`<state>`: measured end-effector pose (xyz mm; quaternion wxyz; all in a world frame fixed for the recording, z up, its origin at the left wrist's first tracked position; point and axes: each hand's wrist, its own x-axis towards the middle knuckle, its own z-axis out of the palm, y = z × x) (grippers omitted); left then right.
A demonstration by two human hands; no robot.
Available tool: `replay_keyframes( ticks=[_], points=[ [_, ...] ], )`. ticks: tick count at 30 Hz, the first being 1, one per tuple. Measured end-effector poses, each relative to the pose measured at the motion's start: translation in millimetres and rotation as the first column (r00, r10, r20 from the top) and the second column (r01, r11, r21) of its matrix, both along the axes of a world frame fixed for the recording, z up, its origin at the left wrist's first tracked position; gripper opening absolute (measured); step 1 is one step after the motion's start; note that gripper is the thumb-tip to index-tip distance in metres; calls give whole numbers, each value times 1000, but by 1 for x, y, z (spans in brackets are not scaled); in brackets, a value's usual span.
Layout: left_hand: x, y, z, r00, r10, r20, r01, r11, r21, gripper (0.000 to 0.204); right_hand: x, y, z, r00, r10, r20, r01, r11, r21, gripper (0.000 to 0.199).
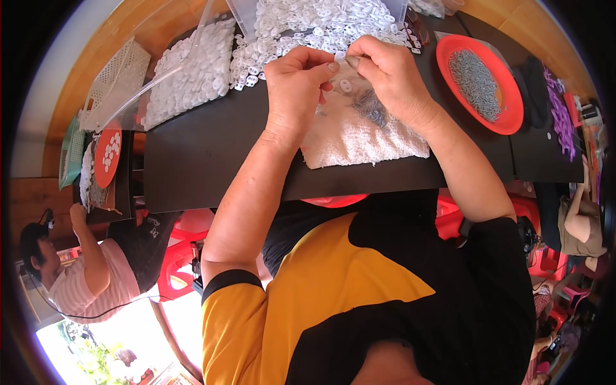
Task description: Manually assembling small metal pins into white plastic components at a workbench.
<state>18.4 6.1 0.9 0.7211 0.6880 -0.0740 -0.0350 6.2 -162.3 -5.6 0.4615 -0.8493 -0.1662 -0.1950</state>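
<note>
Above the white towel on the black table, left hand and right hand meet, fingertips pressed together pinching something tiny; cannot tell what. One small white plastic piece lies on towel just below the fingers, grey metal bits beside it. Big pile of white plastic pieces just behind hands. Red plate with grey bits sits right. Another person's hand far left.

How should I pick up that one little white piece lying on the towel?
Probably from straight above, pinching its two long sides. The small white piece lies flat and alone on the white towel, just below the left hand and right hand, so its edges look free.
</note>
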Motion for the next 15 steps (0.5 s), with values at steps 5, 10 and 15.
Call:
replay_keyframes(
  ticks=[5, 10, 15],
  points=[
    [1, -1, 2, 999, -26, 46, 26, 1000, 1, 9, 3, -5, -1, 979, 42, 197, 6, 972, -237, 10],
    [2, -2, -2, 997, -49, 54, 45, 997, 68, 8, 4, -6, -3, 980, 48, 194, 2, 968, -249, 11],
    [3, -2, -3, 997, -64, 43, 61, 996, 68, 8, 5, -6, -5, 985, 52, 163, -12, 971, -238, 12]
  ],
)
